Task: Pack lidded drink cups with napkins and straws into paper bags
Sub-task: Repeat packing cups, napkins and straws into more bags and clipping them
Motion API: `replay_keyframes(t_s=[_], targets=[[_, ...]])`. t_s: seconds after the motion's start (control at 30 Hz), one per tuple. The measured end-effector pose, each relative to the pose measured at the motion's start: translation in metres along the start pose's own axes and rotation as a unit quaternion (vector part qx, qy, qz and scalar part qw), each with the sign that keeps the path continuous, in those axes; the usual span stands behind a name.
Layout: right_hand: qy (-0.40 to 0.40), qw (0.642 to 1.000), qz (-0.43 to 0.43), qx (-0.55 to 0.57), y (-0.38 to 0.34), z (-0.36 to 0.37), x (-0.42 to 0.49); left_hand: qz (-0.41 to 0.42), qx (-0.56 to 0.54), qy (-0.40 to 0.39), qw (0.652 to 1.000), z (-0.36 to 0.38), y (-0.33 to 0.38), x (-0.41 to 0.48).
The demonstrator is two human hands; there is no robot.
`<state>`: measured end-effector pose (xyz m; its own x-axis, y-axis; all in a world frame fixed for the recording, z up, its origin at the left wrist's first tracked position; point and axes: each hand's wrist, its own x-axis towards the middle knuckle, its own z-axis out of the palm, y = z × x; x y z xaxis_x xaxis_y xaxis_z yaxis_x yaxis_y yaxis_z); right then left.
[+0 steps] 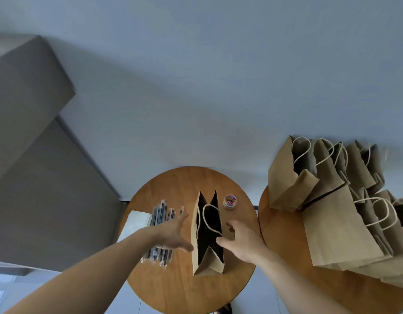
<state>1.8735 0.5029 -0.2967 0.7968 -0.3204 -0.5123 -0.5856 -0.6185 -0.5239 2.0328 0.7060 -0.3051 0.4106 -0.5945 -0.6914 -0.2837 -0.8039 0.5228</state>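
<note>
An open brown paper bag (195, 250) with twine handles stands upright in the middle of a round wooden table (173, 288). My left hand (173, 232) hovers just left of the bag with its fingers spread straight, holding nothing. My right hand (239, 239) is at the bag's right side, thumb at the rim and fingers loosely bent; a grip on the bag cannot be told. Wrapped straws (161, 223) lie in a pile under my left forearm, beside a stack of white napkins (135, 225). No drink cup is in view.
A small clear jar of coloured paper clips (230, 201) stands behind the bag. A second round table (284, 245) on the right carries several brown paper bags (336, 223), some upright and some lying down. A grey sofa (26, 155) fills the left.
</note>
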Motion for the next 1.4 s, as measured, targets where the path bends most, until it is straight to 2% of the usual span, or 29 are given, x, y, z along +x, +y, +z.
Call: replay_keyframes(t_s=[0.1, 0.2, 0.3, 0.4, 0.8, 1.0, 1.23, 1.4], targets=[[-0.026, 0.999, -0.034, 0.033, -0.007, -0.023, -0.001, -0.01, 0.061, 0.074, 0.995, -0.02, 0.007, -0.005], [0.031, 0.998, -0.054, 0.006, -0.023, -0.044, 0.005, -0.032, 0.119, 0.189, 0.974, -0.04, 0.026, -0.013], [0.081, 0.993, -0.086, -0.027, -0.047, -0.063, 0.012, -0.033, 0.154, 0.238, 0.958, -0.059, 0.047, -0.026], [0.096, 0.986, -0.132, -0.039, -0.078, -0.079, 0.021, -0.038, 0.193, 0.284, 0.938, -0.082, 0.062, -0.044], [0.097, 0.918, -0.361, -0.134, -0.286, -0.116, 0.027, -0.122, 0.189, 0.496, 0.839, -0.193, 0.031, -0.2], [0.129, 0.877, -0.438, -0.149, -0.392, -0.101, 0.015, -0.161, 0.162, 0.549, 0.804, -0.231, -0.018, -0.278], [0.117, 0.845, -0.504, -0.136, -0.493, -0.057, -0.001, -0.184, 0.157, 0.601, 0.762, -0.272, -0.091, -0.356], [0.052, 0.804, -0.568, -0.17, -0.558, -0.008, -0.024, -0.234, 0.143, 0.608, 0.745, -0.289, -0.158, -0.41]])
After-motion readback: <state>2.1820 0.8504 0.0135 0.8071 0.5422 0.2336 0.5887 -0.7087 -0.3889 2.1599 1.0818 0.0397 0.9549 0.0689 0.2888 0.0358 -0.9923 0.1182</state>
